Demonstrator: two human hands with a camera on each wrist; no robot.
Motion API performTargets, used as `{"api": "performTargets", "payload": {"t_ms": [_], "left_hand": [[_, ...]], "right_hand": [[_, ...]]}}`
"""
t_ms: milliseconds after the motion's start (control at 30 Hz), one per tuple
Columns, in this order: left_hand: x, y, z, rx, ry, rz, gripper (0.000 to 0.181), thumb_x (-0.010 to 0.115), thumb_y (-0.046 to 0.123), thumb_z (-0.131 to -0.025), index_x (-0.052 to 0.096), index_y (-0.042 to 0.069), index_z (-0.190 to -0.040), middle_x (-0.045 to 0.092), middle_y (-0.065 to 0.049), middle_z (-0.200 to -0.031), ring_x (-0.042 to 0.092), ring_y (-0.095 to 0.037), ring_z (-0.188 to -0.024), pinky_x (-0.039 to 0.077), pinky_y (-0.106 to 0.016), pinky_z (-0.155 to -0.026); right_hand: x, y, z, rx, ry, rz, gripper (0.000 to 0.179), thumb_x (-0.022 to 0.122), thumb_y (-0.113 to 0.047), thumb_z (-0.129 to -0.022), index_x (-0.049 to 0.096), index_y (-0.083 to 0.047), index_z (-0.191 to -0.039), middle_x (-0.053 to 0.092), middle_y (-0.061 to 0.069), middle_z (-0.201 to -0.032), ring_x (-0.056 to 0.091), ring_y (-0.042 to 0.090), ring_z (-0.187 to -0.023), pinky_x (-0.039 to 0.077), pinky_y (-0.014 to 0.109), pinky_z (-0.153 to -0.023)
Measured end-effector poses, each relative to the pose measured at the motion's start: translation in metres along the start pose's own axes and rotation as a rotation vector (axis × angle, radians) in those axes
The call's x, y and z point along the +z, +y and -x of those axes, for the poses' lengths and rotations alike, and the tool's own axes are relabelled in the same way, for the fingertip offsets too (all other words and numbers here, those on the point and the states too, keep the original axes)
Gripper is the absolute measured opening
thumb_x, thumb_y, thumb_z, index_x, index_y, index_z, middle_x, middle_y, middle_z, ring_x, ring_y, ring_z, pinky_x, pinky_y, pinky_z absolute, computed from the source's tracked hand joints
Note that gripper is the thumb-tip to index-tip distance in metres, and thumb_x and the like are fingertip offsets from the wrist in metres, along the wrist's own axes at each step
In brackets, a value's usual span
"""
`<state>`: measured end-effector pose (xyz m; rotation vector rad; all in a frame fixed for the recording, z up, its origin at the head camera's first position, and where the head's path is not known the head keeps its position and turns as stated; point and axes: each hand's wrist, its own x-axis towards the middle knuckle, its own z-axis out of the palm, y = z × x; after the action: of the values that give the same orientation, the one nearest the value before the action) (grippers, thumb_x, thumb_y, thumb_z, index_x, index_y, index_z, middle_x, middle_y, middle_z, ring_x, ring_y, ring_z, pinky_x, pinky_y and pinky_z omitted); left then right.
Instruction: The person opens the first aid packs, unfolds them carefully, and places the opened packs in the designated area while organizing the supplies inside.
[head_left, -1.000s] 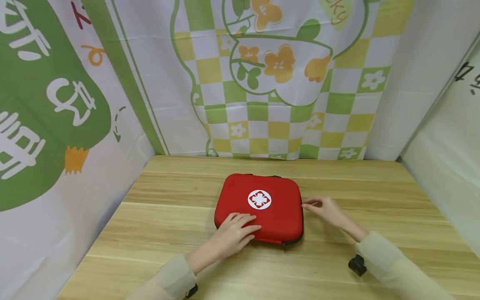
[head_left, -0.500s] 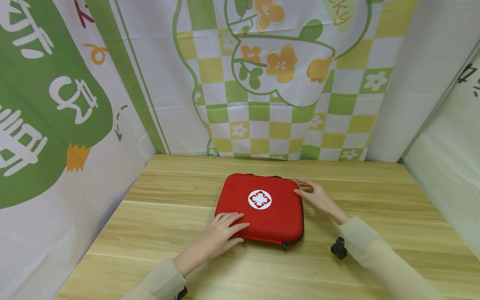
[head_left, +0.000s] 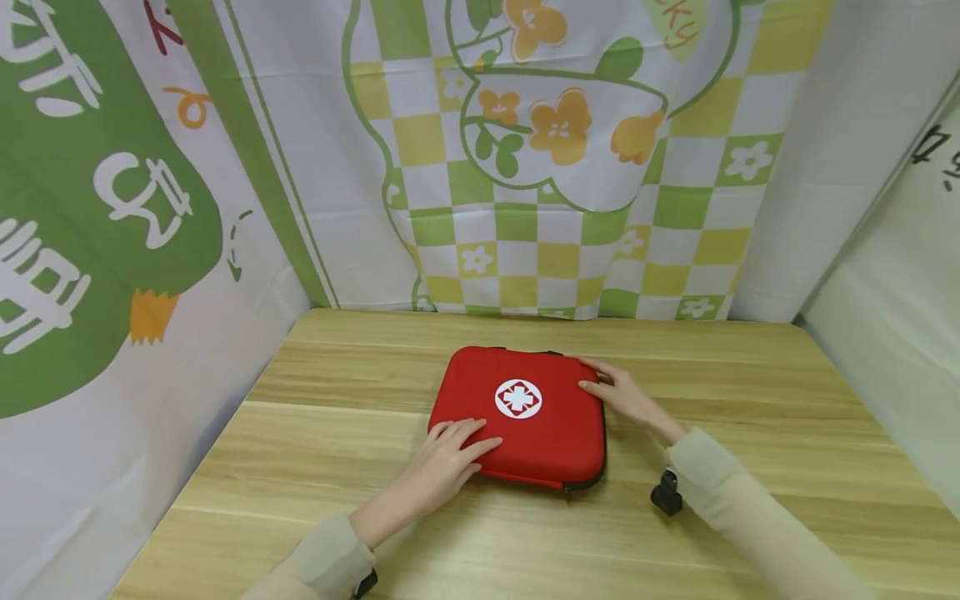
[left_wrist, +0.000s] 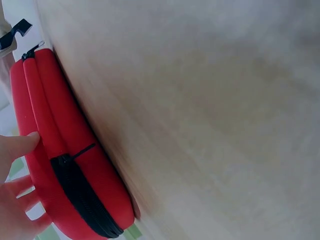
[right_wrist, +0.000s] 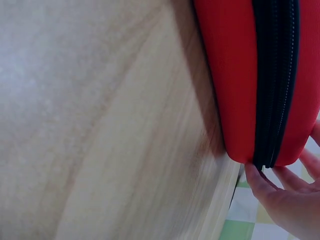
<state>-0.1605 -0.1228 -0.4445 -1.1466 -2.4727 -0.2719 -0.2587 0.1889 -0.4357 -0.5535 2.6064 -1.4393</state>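
A red first-aid case [head_left: 540,442] with a white cross badge lies flat on the wooden table, lid up. My left hand [head_left: 435,467] rests spread on its front left part; in the left wrist view the thumb [left_wrist: 22,145] touches the lid near the front seam. My right hand [head_left: 628,396] grips the back right corner, one digit on the lid and others at the back edge. A black zipper [right_wrist: 275,85] runs closed along the right side. Whether the right fingertips [right_wrist: 252,172] hold a zipper pull cannot be made out.
The wooden table [head_left: 315,442] reaches back to a patterned green and white curtain [head_left: 540,225]. Printed cloth walls [head_left: 255,350] stand on both sides. A small black device [head_left: 666,493] hangs under the right wrist.
My right hand has moved from the middle of the case's right side back to its rear right corner. The left hand has shifted slightly left on the lid. The case stays put.
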Motion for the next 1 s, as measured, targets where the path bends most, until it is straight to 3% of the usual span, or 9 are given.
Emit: {"api": "performTargets", "payload": {"t_ms": [267,533,767,1000], "left_hand": [[-0.001,-0.004,-0.003,-0.042,-0.090,-0.015,0.049,0.068,0.014,-0.077,0.053,0.020,-0.123,0.048,-0.012,-0.125,0.043,-0.027,-0.114,0.034,-0.043,-0.094],[0.001,-0.015,-0.009,-0.107,-0.098,-0.024,0.050,0.068,0.010,-0.075,0.053,0.021,-0.122,0.047,-0.012,-0.124,0.043,-0.029,-0.115,0.034,-0.043,-0.093],[0.006,-0.024,-0.016,-0.115,-0.077,-0.047,0.049,0.067,0.007,-0.074,0.055,0.021,-0.120,0.048,-0.013,-0.123,0.044,-0.030,-0.113,0.036,-0.045,-0.090],[0.008,-0.034,-0.023,-0.137,-0.129,-0.021,0.049,0.064,0.005,-0.078,0.052,0.020,-0.124,0.044,-0.015,-0.127,0.040,-0.031,-0.117,0.034,-0.045,-0.093]], "right_hand": [[-0.002,-0.001,0.008,0.033,-0.002,-0.007,0.054,0.053,-0.020,-0.089,0.033,0.003,-0.133,0.031,0.027,-0.134,0.036,0.048,-0.114,0.036,0.051,-0.090],[-0.008,-0.003,0.021,0.081,0.026,0.003,0.059,0.059,-0.025,-0.085,0.036,0.003,-0.130,0.035,0.026,-0.131,0.047,0.041,-0.104,0.045,0.041,-0.080],[-0.007,0.001,0.030,0.093,0.062,0.067,0.060,0.059,-0.029,-0.085,0.035,0.002,-0.130,0.036,0.025,-0.130,0.048,0.039,-0.102,0.046,0.037,-0.075],[-0.004,0.002,0.042,0.086,0.132,0.075,0.055,0.060,-0.025,-0.084,0.039,0.004,-0.125,0.039,0.028,-0.126,0.051,0.039,-0.097,0.046,0.032,-0.069]]}}
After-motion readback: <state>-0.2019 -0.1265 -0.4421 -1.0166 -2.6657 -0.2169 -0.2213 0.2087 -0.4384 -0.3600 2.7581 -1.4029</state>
